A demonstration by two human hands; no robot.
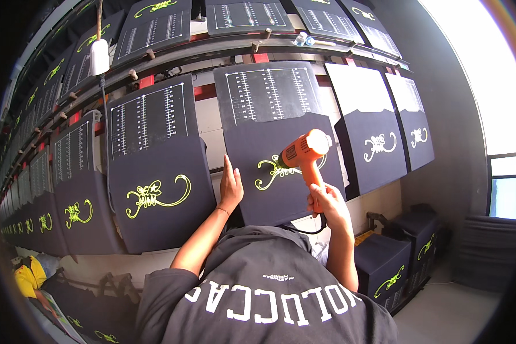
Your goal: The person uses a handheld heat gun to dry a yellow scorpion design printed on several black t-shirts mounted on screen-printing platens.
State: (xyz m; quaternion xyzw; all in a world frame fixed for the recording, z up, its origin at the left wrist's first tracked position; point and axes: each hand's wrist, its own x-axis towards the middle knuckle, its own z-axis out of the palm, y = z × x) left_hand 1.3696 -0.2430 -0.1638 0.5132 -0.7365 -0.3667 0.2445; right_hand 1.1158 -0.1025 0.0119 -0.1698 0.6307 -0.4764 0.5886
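Observation:
In my right hand (328, 205) is an orange heat gun (311, 166), fingers wrapped round its handle. The gun's nozzle points down and left at a yellow-green curling print on a dark piece of fabric (269, 206). The gun hides the middle of that print. This fabric covers the near part of a black board (269, 94) with white ruler marks. My left hand (230, 184) is open, its fingers straight and close together, at the fabric's left edge. Whether it touches the fabric I cannot tell.
Similar boards with printed dark fabric (157, 223) run along both sides of a long metal rail (206, 49). A white socket (99, 57) hangs from a cable at left. Covered boards (378, 258) stand behind at right. A person in yellow (28, 281) is at lower left.

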